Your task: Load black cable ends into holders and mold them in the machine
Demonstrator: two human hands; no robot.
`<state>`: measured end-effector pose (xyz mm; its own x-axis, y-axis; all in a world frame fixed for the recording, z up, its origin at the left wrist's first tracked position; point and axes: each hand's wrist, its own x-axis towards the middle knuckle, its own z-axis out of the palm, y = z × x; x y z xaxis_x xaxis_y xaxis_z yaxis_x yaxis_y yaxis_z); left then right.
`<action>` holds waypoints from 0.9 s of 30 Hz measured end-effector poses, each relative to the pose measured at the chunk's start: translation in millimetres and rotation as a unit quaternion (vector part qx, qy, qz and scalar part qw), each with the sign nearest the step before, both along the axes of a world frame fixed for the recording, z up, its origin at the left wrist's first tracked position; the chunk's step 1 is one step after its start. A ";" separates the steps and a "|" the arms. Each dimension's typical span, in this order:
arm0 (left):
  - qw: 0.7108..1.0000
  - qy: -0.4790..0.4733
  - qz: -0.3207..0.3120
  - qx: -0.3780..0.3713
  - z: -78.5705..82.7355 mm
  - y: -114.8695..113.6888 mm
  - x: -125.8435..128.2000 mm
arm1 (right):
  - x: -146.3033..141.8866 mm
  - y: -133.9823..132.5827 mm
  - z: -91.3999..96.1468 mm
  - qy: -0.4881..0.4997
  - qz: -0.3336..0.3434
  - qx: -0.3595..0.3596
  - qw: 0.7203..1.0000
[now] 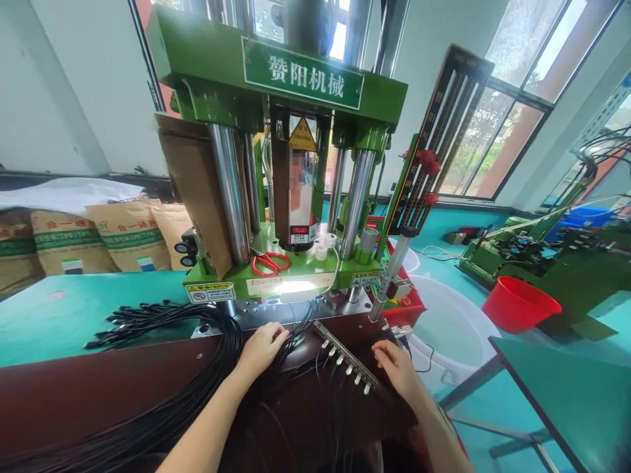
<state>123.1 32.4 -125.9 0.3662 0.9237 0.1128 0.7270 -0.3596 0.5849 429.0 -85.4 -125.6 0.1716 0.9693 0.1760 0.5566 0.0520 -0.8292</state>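
My left hand is closed, its fingers curled at a bunch of thin black cables below the green press; its fingertips partly hide the grip. A narrow metal bar lies slantwise between my hands, with several small silver connectors along its near side and thin black leads running from them. My right hand hovers just beyond the right end of this bar, fingers loosely bent and slightly apart, with nothing visible in them. A thick bundle of black cables curves over the brown work surface to my left.
The green press stands ahead, with red-handled scissors and cardboard on its base. Black cable ends lie on the green table at left. A white tub, red bucket and green table are at right.
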 end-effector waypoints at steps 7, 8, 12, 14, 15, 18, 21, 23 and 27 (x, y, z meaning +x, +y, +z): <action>1.000 -0.008 0.003 -0.006 2.6 -0.9 -0.3 | -1.8 -1.2 4.1 -0.043 0.008 0.000 0.999; 1.000 -0.007 0.005 -0.008 3.1 -1.3 -0.1 | -2.1 -1.4 4.8 -0.050 0.007 0.002 0.999; 1.000 -0.005 0.005 -0.006 3.1 -1.7 -0.6 | -2.3 -1.8 5.6 -0.065 0.008 0.009 0.998; 1.000 -0.008 0.002 -0.003 2.0 -1.1 -1.1 | -2.2 -2.0 5.3 -0.068 0.010 0.009 0.998; 1.000 -0.009 0.001 -0.002 1.5 -0.7 -1.4 | -2.1 -2.1 5.1 -0.069 0.011 0.009 0.998; 1.000 -0.012 0.003 -0.003 0.9 -0.1 -1.7 | -1.6 -2.4 4.1 -0.068 0.013 0.010 0.998; 1.000 -0.013 0.007 -0.006 2.0 -0.7 -1.5 | -1.0 -2.2 2.5 -0.066 0.012 0.012 0.998; 1.000 -0.014 0.007 -0.006 2.9 -1.2 -1.4 | -0.6 -1.4 1.0 -0.062 0.012 0.012 0.998; 1.000 -0.019 0.003 -0.004 2.9 -1.2 -1.5 | 0.5 0.5 -3.4 -0.048 0.013 0.015 0.999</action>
<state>121.6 31.2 -123.0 0.3563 0.9269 0.1182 0.7068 -0.3501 0.6148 429.5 -84.9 -128.9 0.1271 0.9672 0.2199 0.6319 0.0919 -0.7696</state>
